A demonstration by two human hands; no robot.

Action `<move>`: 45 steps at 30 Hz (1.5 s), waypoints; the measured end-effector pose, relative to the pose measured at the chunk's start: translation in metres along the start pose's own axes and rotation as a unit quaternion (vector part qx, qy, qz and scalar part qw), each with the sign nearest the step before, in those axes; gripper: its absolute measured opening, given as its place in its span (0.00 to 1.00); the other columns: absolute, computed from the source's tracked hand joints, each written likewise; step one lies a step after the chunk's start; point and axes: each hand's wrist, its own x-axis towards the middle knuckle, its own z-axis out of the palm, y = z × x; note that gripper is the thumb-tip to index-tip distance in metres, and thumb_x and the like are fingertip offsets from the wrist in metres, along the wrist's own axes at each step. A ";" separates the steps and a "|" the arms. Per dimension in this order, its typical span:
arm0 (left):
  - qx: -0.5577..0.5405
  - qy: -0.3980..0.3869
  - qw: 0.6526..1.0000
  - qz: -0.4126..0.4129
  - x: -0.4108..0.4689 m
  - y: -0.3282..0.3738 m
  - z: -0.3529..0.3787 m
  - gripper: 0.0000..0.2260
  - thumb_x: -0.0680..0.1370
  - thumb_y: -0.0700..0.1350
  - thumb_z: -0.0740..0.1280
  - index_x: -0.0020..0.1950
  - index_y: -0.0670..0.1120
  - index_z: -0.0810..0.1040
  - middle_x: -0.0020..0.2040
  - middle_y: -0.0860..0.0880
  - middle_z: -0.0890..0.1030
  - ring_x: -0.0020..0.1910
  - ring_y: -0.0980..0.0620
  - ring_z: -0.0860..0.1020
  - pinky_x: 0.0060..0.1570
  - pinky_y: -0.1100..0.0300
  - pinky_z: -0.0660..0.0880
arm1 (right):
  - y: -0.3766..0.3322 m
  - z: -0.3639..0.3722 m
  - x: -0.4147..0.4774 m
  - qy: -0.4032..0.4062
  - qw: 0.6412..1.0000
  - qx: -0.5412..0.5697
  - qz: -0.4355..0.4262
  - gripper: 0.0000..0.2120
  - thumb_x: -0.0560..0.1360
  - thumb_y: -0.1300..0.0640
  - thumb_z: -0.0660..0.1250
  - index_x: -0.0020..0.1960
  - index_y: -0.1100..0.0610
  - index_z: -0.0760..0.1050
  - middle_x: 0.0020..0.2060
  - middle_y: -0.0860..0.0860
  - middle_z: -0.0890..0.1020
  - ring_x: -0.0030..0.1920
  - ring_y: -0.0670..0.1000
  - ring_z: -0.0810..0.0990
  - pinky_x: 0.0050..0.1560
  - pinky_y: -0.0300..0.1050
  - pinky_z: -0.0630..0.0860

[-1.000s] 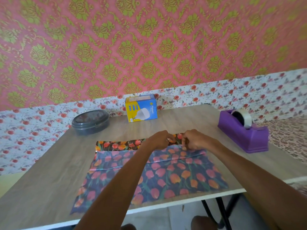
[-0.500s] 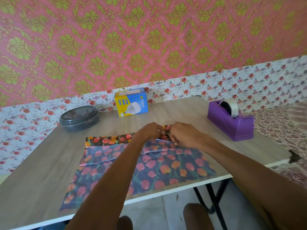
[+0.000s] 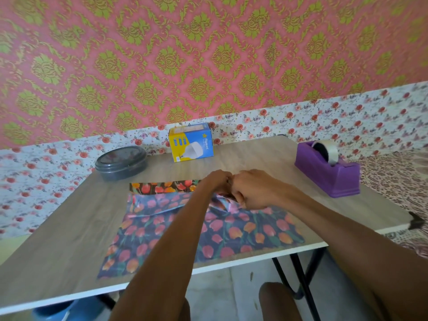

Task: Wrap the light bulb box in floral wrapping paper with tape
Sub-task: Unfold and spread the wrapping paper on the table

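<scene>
Wrapping paper (image 3: 243, 230), pinched by left hand (image 3: 216, 183) and right hand (image 3: 253, 191), bunches.

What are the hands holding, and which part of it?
The left hand and the right hand both pinch the floral wrapping paper near its far edge, where it bunches up. The rest lies on the table.

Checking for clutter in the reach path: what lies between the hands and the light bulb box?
Only bare table, as the head view shows. The left hand and right hand pinch the wrapping paper; the light bulb box stands beyond.
</scene>
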 end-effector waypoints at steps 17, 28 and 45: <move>-0.018 -0.125 0.992 0.001 0.002 -0.007 -0.008 0.21 0.80 0.40 0.66 0.72 0.47 0.69 0.67 0.44 0.76 0.49 0.48 0.80 0.46 0.58 0.80 | 0.025 -0.010 -0.019 -0.015 0.991 0.134 -0.014 0.11 0.66 0.56 0.80 0.47 0.49 0.83 0.33 0.38 0.75 0.33 0.37 0.73 0.33 0.30 0.66; 0.159 -0.097 0.981 0.061 0.008 -0.008 -0.010 0.27 0.80 0.45 0.65 0.78 0.51 0.61 0.70 0.45 0.72 0.63 0.41 0.74 0.60 0.53 0.71 | 0.030 -0.017 -0.023 -0.039 0.993 0.107 -0.002 0.03 0.69 0.56 0.78 0.41 0.50 0.85 0.34 0.41 0.82 0.35 0.40 0.80 0.39 0.41 0.79; 0.023 -0.026 0.991 0.131 0.003 -0.028 -0.009 0.18 0.78 0.44 0.67 0.69 0.49 0.75 0.62 0.48 0.80 0.58 0.46 0.77 0.61 0.52 0.74 | 0.027 -0.029 -0.024 -0.212 0.975 0.059 0.022 0.19 0.70 0.43 0.75 0.54 0.54 0.78 0.39 0.44 0.74 0.43 0.48 0.74 0.42 0.43 0.72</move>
